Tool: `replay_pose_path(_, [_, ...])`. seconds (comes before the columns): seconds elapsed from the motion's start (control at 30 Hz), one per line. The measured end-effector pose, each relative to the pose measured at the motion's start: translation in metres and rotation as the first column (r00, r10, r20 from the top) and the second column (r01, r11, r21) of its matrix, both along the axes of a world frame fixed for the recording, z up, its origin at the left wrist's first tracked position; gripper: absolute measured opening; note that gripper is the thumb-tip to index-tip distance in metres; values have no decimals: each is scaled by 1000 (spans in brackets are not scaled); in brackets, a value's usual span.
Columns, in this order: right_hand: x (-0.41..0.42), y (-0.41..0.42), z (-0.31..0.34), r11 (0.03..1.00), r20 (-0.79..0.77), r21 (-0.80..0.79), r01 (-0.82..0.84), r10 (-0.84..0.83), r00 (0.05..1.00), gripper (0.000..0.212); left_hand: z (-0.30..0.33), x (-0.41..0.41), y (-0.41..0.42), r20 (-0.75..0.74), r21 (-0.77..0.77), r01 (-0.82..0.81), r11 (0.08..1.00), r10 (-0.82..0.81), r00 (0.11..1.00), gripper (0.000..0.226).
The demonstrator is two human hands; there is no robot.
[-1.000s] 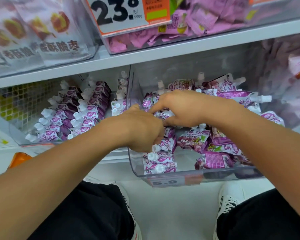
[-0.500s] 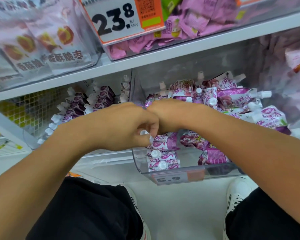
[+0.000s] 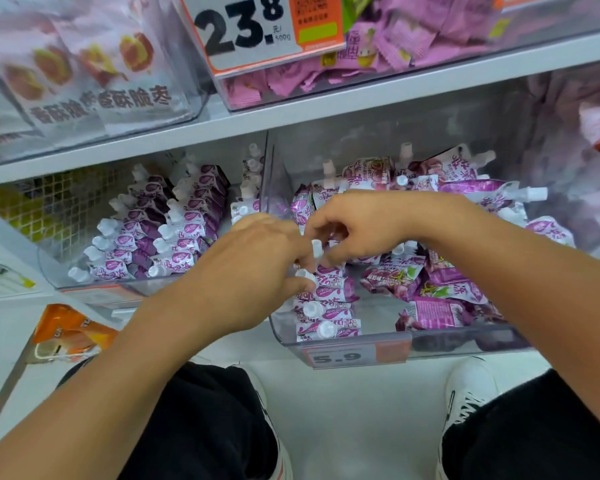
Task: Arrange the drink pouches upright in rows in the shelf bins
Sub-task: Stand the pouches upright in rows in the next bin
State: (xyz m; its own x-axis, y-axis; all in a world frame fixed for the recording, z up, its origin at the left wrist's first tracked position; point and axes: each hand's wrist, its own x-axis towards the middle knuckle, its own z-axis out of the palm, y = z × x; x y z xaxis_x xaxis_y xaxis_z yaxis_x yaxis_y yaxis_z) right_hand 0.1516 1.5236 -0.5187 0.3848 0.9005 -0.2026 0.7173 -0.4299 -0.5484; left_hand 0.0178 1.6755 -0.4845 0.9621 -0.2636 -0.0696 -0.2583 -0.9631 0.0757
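Purple pouch point(image 3: 329, 277) pinched by both hands — left hand point(image 3: 253, 271), right hand point(image 3: 357, 226) — over clear bin point(image 3: 361, 351).

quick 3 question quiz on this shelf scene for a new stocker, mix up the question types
1. True or false: the purple-and-white spouted drink pouches in the clear plastic left bin already stand in neat rows.
2. Multiple choice: which number does the price label on the front of the clear plastic right bin show? A) 23.8 B) 5.9 C) 9.5
3. Short answer: where in the right bin does the loose jumbled pile of pouches lie, relative to the started front row?

Key
1. True.
2. B.
3. To its right and behind it. The left hand and right hand meet over the started row, fingers around a white pouch cap.
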Motion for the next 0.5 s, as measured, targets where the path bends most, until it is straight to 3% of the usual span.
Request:
replay_pose_path(0.17, [9, -19, 8, 988, -16, -82, 127, -129, 991, 59, 21, 22, 0, -160, 126, 9, 992, 11, 987, 47])
replay_pose_path(0.27, [10, -30, 8, 981, 54, -129, 145, -139, 989, 41, 21, 49, -2, -216, 199, 24, 980, 20, 976, 42])
replay_pose_path(0.37, [4, -27, 4, 983, 136, -59, 176, -166, 977, 23, 10, 68, -11, -264, 335, 108, 936, -16, 964, 26])
replay_pose_path(0.5, [4, -20, 3, 981, 254, 31, 193, -195, 947, 20, -2, 72, -13, -220, 318, 81, 945, -10, 975, 31])
